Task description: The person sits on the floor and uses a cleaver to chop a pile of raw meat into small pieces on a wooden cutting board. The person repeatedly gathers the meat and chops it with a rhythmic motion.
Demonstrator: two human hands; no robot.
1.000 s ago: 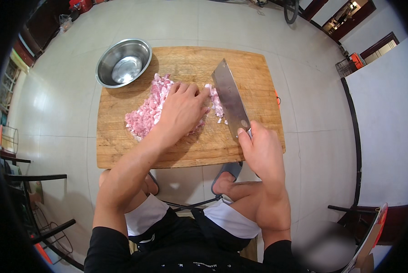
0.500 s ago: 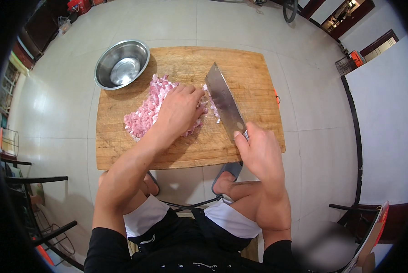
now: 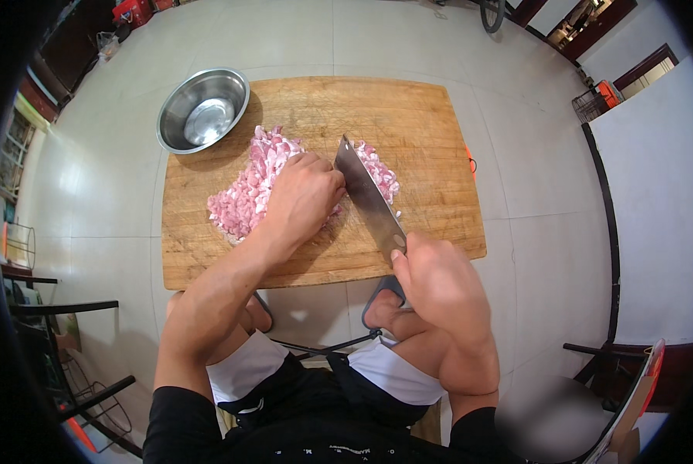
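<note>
My right hand (image 3: pixel 439 274) is wrapped round the handle of a cleaver (image 3: pixel 373 197). Its broad blade slants up and to the left over the wooden cutting board (image 3: pixel 431 155). Just left of the blade, my left hand (image 3: pixel 304 193) presses down with curled fingers on raw pink-and-white meat; the fingertips are partly hidden. Chopped meat (image 3: pixel 242 197) is heaped left of and under that hand. To the right of the blade lies a smaller pile of cut meat pieces (image 3: pixel 381 170).
A steel bowl (image 3: pixel 207 120) stands at the board's far left corner, with nothing in it. Below the board's near edge are my knees and slippered feet. Black metal frames (image 3: pixel 64 307) stand at the left, and a white wall (image 3: pixel 663 216) rises at the right.
The cleaver has shifted left and slightly nearer, against the left hand. Cut meat now shows to the right of the blade. My left fingers have curled in more tightly.
</note>
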